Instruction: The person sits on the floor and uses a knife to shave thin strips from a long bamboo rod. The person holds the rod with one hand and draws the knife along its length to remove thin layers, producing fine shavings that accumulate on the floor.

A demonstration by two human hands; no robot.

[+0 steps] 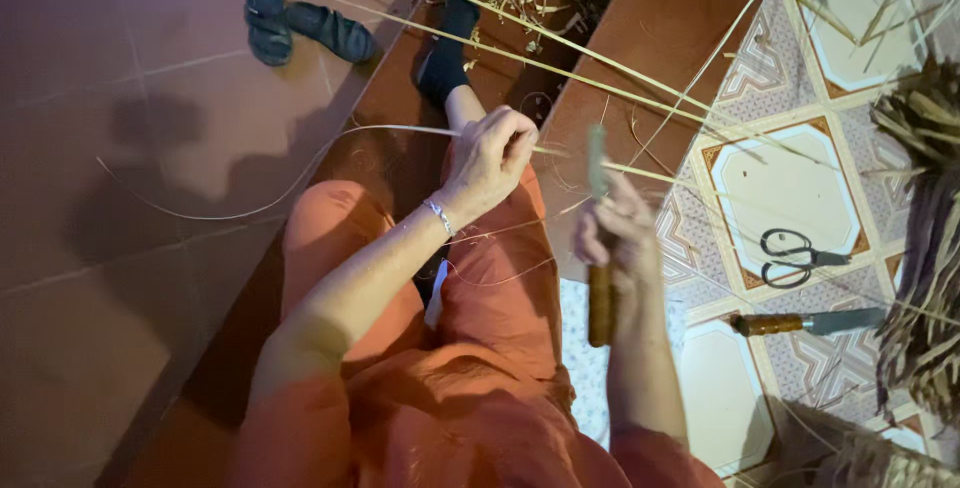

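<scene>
Scissors (797,256) lie right of the hands, a second knife (808,323) just below (sandals (305,30) far left).

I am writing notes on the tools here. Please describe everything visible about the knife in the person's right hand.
The knife has a brown, rounded wooden handle and a narrow, pale blade, blurred here. It stands nearly upright, blade up, handle end hanging below the right hand, whose fingers wrap its upper handle. The blade meets a thin pale strip that the left hand pinches. It is above the orange-clothed lap.

No packages, labels, signs or screens show anywhere in this view.
</scene>
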